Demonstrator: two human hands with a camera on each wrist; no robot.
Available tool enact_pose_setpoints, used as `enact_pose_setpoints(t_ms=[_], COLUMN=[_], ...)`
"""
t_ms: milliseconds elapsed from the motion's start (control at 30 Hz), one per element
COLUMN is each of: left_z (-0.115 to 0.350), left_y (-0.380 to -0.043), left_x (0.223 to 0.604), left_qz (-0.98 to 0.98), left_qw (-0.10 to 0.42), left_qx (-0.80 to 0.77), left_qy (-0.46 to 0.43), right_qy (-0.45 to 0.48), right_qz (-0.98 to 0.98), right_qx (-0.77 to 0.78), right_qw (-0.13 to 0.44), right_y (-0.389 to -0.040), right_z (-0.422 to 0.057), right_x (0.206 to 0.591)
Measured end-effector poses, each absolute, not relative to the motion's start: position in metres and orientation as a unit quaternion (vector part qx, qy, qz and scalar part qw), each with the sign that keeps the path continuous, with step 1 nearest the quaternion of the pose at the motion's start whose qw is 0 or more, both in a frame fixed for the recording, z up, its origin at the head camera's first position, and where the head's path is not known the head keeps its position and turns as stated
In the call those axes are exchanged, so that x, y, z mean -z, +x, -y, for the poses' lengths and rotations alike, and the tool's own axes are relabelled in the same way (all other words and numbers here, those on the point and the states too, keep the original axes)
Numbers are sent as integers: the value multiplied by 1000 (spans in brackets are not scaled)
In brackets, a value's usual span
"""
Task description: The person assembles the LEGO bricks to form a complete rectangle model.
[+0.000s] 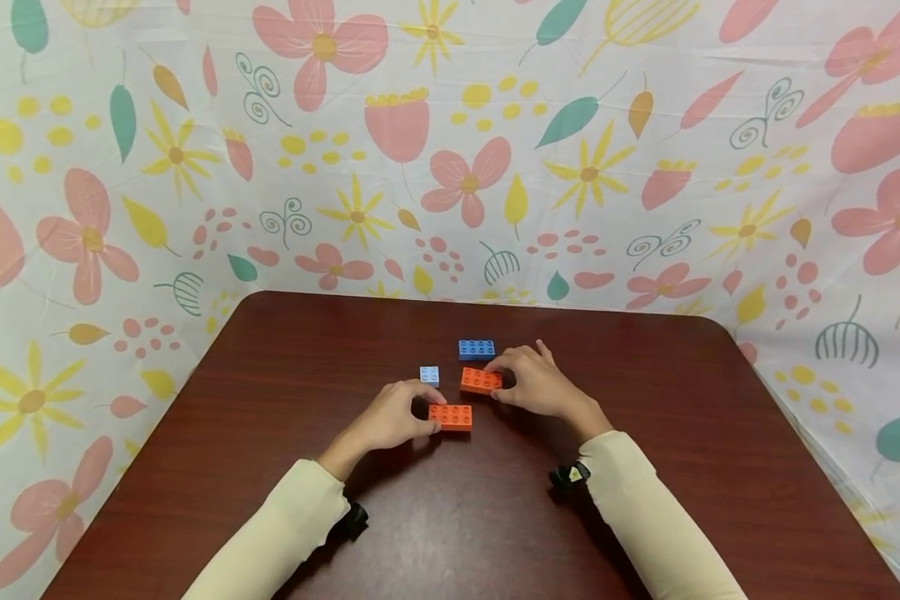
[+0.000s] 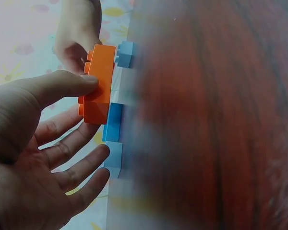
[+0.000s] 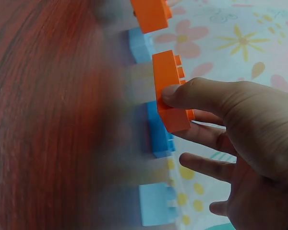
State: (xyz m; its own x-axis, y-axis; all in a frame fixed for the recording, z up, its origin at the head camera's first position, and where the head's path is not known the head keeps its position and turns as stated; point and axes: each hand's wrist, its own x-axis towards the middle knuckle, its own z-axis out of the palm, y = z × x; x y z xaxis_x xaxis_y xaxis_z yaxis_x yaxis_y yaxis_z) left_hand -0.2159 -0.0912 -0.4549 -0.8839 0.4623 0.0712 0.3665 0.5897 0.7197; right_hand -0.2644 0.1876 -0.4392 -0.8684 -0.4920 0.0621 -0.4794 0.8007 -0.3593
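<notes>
My left hand (image 1: 396, 415) pinches an orange eight-stud toy brick (image 1: 451, 418) by its left end, between thumb and fingers. In the left wrist view the thumb lies across this orange brick (image 2: 100, 79) while the outer fingers spread away from it. My right hand (image 1: 536, 382) grips a second orange brick (image 1: 480, 382), a little farther back and to the right. The right wrist view shows the thumb on that orange brick (image 3: 167, 84), with the lower fingers extended. The two orange bricks are apart.
Behind the right hand's brick lies a blue eight-stud brick (image 1: 477, 349). A small light blue four-stud brick (image 1: 429, 377) sits beyond the left hand. Another light blue brick (image 3: 156, 204) shows in the right wrist view. The brown table (image 1: 465, 533) meets a flowered cloth (image 1: 450, 208).
</notes>
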Motion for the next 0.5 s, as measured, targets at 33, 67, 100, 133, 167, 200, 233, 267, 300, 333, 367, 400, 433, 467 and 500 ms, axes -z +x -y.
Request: enact_pose_setpoints(t_ms=[33,67,100,133,167,200,233,267,300,333,367,400,433,467,500], left_z=[92,92,93,93,94,94,94,94,94,94,94,94,94,94,94], left_y=[-216,-216,-217,-217,-217,-217,-217,-217,-217,-217,-217,-217,-217,-216,-216], left_x=[455,455,454,455,454,454,454,453,453,452,452,451,451,451,450], left_qz=[-889,-889,-889,-889,-888,-888,-888,-888,-888,-888,-888,-888,-888,-888,-888], left_qw=[63,61,61,61,60,61,59,59,60,60,60,61,61,62,63], left_qx=[-391,-392,-394,-395,-396,-397,-397,-398,-400,-401,-402,-402,-403,-403,-404], left_qy=[229,228,226,225,225,223,222,221,220,218,217,215,215,213,213], right_qy=[-258,-259,-259,-261,-262,-263,-265,-265,-267,-269,-271,-270,-272,-274,-274], right_qz=[-949,-949,-949,-949,-949,-949,-948,-948,-948,-947,-947,-947,-947,-946,-946], right_qx=[183,182,181,180,178,176,175,176,175,174,173,172,172,170,168], right_qw=[13,9,5,1,-2,-5,-7,-9,-11,-13,-15,-17,-20,-26,-30], right_y=[-262,-258,-255,-252,-249,-246,-242,-239,-235,-232,-229,-225,-222,-219,-217], right_z=[-189,-191,-192,-194,-196,-198,-201,-203,-205,-207,-209,-211,-212,-214,-216], right_x=[437,434,432,430,429,427,426,425,424,423,422,422,421,421,421])
